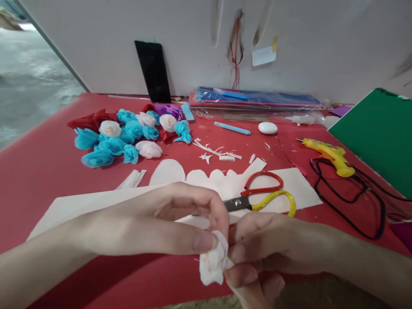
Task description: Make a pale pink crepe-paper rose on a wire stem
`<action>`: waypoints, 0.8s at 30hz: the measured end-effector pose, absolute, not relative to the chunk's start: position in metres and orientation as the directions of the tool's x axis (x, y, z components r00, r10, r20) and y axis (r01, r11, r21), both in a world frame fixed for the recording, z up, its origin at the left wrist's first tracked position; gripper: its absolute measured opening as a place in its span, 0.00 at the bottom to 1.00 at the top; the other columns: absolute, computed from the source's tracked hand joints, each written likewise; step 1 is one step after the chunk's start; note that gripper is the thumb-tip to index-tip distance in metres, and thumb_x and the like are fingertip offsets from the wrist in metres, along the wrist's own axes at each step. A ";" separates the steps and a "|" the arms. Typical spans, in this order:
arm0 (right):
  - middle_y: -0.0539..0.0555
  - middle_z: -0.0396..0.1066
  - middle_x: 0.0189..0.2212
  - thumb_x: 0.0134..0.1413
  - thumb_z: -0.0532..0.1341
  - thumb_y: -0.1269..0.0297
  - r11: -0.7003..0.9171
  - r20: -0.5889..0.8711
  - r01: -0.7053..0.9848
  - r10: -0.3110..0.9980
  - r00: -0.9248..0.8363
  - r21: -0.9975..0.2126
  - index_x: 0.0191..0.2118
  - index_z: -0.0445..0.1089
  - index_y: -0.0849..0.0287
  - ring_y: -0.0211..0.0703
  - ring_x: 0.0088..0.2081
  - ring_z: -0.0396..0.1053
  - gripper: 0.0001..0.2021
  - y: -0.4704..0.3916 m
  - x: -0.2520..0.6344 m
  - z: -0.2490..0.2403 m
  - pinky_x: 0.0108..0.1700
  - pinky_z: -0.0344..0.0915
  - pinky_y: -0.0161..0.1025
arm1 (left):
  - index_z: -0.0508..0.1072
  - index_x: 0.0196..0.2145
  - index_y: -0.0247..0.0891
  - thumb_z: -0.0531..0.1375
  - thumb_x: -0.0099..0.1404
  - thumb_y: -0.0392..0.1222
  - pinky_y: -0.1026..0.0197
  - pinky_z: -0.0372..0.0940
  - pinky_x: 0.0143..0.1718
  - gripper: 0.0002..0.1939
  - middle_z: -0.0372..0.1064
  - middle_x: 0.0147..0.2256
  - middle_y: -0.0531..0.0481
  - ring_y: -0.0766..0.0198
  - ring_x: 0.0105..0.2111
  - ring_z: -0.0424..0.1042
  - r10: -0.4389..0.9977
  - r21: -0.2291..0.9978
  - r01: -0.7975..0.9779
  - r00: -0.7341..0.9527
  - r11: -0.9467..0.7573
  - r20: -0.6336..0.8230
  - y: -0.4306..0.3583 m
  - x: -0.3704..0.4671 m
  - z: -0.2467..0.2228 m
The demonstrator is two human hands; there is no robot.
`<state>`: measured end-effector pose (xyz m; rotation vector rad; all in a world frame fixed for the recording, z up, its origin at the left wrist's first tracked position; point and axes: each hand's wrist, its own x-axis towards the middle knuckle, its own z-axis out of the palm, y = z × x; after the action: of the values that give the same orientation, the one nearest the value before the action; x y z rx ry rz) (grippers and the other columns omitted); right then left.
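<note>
White crepe-paper rose [211,264] sat between the two hands at the near side of the red table [128,274], bloom to the left, gathered base to the right. Its axis ran roughly left-right, dipping toward the near side at the bloom; exact tilt unclear.

Left hand [180,223]: narrow, thumb and fingers pinched on the far edge of the petals, coming in from the far left of the rose. Right hand [264,249]: also narrow, thumb and fingertips closed on the base. Neither was nearer, both were touching; right had the base end, left had the petal rim. Part of the right grip was hidden by its own fingers.

Scissors [237,203] lay just beyond the hands on the white paper sheet [83,206], handles to the right, blades running left behind the left hand. Blade tips couldn't be made out. Pile of blue paper roses [111,146] was well apart, far left. Yellow glue gun [325,152] was far right, nozzle to the left, nearer the right hand.
</note>
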<state>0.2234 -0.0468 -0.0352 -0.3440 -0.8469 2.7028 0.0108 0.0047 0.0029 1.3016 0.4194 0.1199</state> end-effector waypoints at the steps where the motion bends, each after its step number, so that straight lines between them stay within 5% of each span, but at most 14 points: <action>1: 0.45 0.60 0.14 0.54 0.55 0.68 -0.801 -0.176 -0.159 0.313 -0.933 -0.578 0.26 0.66 0.63 0.28 0.13 0.50 0.08 -0.045 0.224 -0.032 0.15 0.40 0.31 | 0.72 0.35 0.38 0.63 0.66 0.46 0.69 0.65 0.38 0.08 0.70 0.34 0.52 0.66 0.35 0.68 0.308 0.949 0.172 0.917 0.265 -0.252 0.005 0.011 0.004; 3: 0.44 0.59 0.16 0.57 0.54 0.70 -0.821 -0.338 -0.039 0.278 -0.899 -0.570 0.27 0.64 0.62 0.28 0.15 0.51 0.08 -0.042 0.224 -0.028 0.17 0.41 0.31 | 0.72 0.34 0.37 0.62 0.65 0.41 0.70 0.65 0.38 0.05 0.69 0.33 0.52 0.67 0.34 0.68 0.275 0.940 0.208 0.919 0.271 -0.283 0.006 0.012 0.004; 5: 0.43 0.57 0.15 0.55 0.60 0.65 -0.797 -0.221 -0.049 0.225 -0.949 -0.602 0.27 0.65 0.62 0.30 0.15 0.55 0.09 -0.041 0.223 -0.031 0.18 0.49 0.31 | 0.71 0.34 0.36 0.62 0.65 0.39 0.69 0.65 0.40 0.04 0.69 0.34 0.51 0.67 0.35 0.68 0.255 0.935 0.221 0.921 0.279 -0.294 0.006 0.013 0.005; 9: 0.44 0.62 0.17 0.51 0.64 0.61 -0.805 -0.314 -0.026 0.261 -0.913 -0.593 0.28 0.69 0.65 0.29 0.17 0.58 0.11 -0.047 0.221 -0.040 0.25 0.56 0.32 | 0.71 0.34 0.37 0.61 0.65 0.42 0.67 0.65 0.40 0.06 0.70 0.34 0.51 0.65 0.36 0.68 0.245 0.934 0.209 0.927 0.288 -0.283 0.007 0.014 0.005; 24: 0.46 0.66 0.20 0.50 0.65 0.63 -0.816 -0.409 -0.017 0.307 -0.860 -0.578 0.28 0.70 0.65 0.28 0.19 0.61 0.09 -0.057 0.220 -0.037 0.22 0.53 0.30 | 0.75 0.34 0.35 0.61 0.65 0.29 0.72 0.67 0.41 0.05 0.74 0.35 0.51 0.70 0.37 0.71 0.268 0.906 0.156 0.923 0.394 -0.276 -0.005 0.017 0.002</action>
<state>0.2198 -0.0575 -0.0374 -0.7440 -0.8638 2.7374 0.0166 -0.0045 0.0016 1.1729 0.4119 0.0731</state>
